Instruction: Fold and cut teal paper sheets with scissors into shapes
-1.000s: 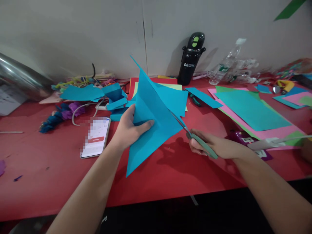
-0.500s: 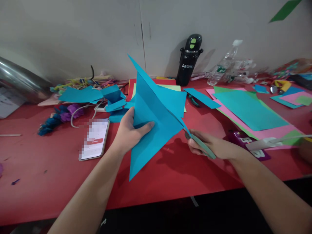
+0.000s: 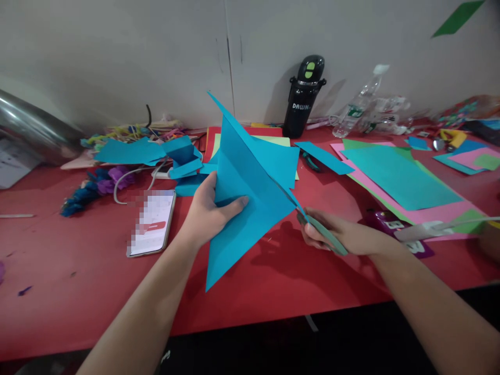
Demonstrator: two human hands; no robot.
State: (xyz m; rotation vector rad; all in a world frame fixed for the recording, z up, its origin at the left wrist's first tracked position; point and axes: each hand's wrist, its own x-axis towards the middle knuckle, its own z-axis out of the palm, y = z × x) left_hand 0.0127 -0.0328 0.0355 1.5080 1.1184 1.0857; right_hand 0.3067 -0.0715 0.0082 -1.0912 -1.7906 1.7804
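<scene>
A folded sheet of blue paper [image 3: 250, 187] is held up above the red table. My left hand [image 3: 209, 211] grips it at its left edge, thumb on the near face and fingers behind. At the paper's right corner, my right hand [image 3: 332, 229] is closed round the pale green handle of a pair of scissors [image 3: 326, 234]. The blades are mostly hidden by the paper, along a cut edge that runs up to the left with a narrow strip beside it. More blue paper [image 3: 275, 156] shows behind the held sheet.
A phone [image 3: 152, 224] lies left of my hands. Behind stand a black bottle [image 3: 302, 101] and a clear plastic bottle [image 3: 357, 109]. Stacked coloured sheets [image 3: 402, 174] and a purple packet [image 3: 406, 234] lie to the right, blue paper pieces [image 3: 128, 151] to the left.
The blue paper has shifted very slightly down and to the right at its top, with the strip beside the scissors a little moved. Both hands keep nearly the same place.
</scene>
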